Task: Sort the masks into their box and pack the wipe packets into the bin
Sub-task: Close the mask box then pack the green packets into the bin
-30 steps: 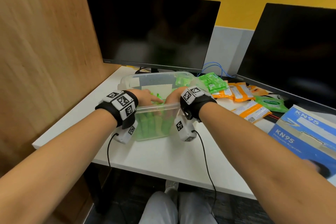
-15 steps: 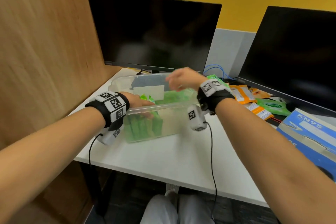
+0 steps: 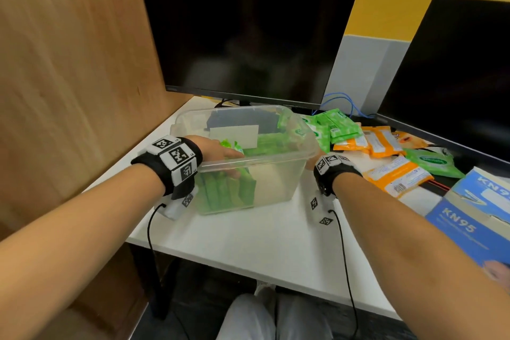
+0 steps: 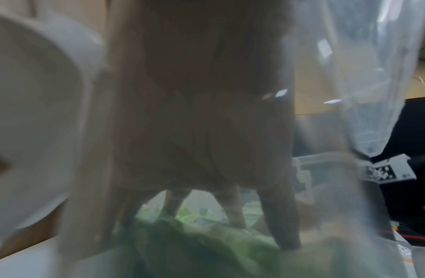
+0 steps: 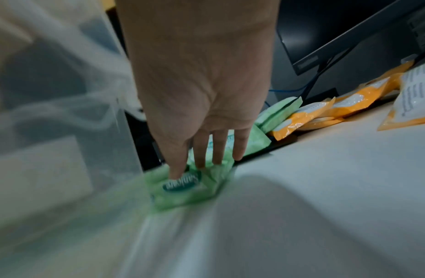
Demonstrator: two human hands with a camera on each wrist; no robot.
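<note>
Green wipe packets [image 3: 226, 190] are stood in the clear bin [image 3: 276, 159], steadied by the spread left hand [image 3: 218, 150]. One green packet [image 5: 183, 188] on the bench [image 3: 262, 240] is pressed under the right hand's [image 5: 202, 90] straight fingers. Orange packets [image 3: 397, 176] and more green ones remain outside; KN95 box [image 3: 469, 218] untouched.

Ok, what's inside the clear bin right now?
Green wipe packets stand in a row at the bin's left end, with the left hand reaching onto them. The right part looks bare. The floor under the packets is hidden.
</note>
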